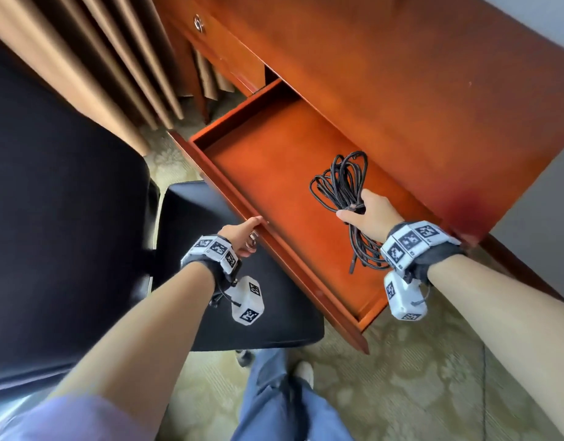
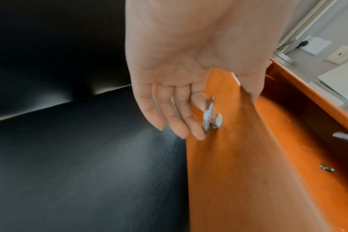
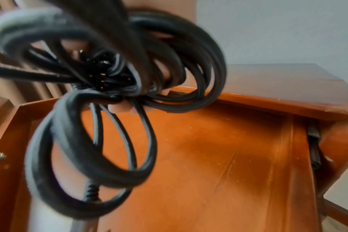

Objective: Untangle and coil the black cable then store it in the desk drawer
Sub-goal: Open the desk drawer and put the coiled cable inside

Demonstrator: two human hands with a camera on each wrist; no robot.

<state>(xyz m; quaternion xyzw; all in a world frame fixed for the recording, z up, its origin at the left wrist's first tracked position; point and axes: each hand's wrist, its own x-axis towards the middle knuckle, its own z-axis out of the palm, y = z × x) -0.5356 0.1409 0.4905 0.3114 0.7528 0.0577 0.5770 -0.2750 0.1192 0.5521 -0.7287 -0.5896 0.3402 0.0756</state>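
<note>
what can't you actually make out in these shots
- Right hand: in the right wrist view the blurred cable covers all but a few fingertips.
- Cable ends: plug type too blurred and small in every view.
- Whether the cable touches the drawer floor: not settled by any view.
- Left hand thumb: hidden behind the drawer front, left wrist view.
- Small dark object in the drawer: too small to identify.

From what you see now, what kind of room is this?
Probably a hotel room or a study: a polished wooden desk with an open drawer, pleated curtains, a black padded chair and patterned carpet.
</note>
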